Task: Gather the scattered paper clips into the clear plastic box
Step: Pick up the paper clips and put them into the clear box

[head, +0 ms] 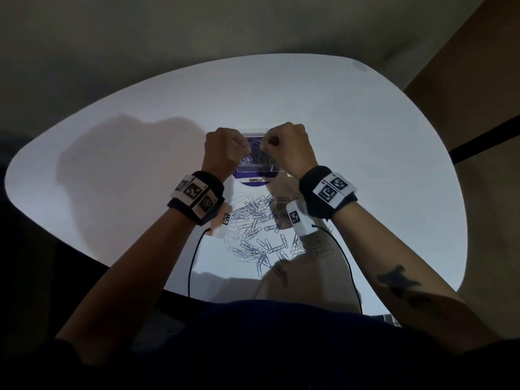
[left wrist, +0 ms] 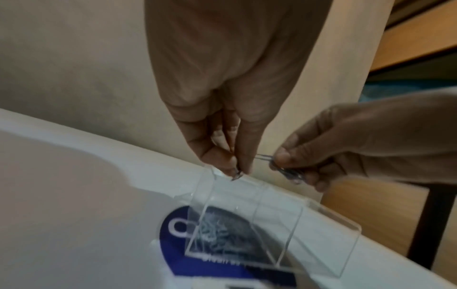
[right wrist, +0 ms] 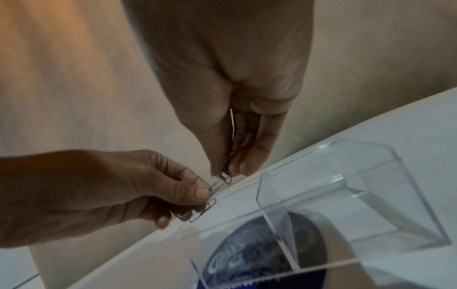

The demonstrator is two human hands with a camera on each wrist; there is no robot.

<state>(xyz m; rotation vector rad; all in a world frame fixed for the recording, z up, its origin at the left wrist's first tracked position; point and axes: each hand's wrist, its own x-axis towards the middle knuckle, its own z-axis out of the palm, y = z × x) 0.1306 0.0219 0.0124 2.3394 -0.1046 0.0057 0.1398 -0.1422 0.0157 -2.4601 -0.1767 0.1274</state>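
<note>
both fists are up over the box point(head: 257, 164), left hand point(head: 225, 153) and right hand point(head: 287, 150) nearly touching, fingers curled in. box sits on a blue disc point(head: 247, 178). loose clips point(head: 259, 229) piled on the table point(head: 365, 136) just nearside of the box, between the wrists.

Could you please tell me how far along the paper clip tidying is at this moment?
Partly done: some clips already lie in the clear plastic box. In hand: the left hand and the right hand each pinch clips above the box. Left: a large pile of paper clips remains scattered on the white table.
</note>
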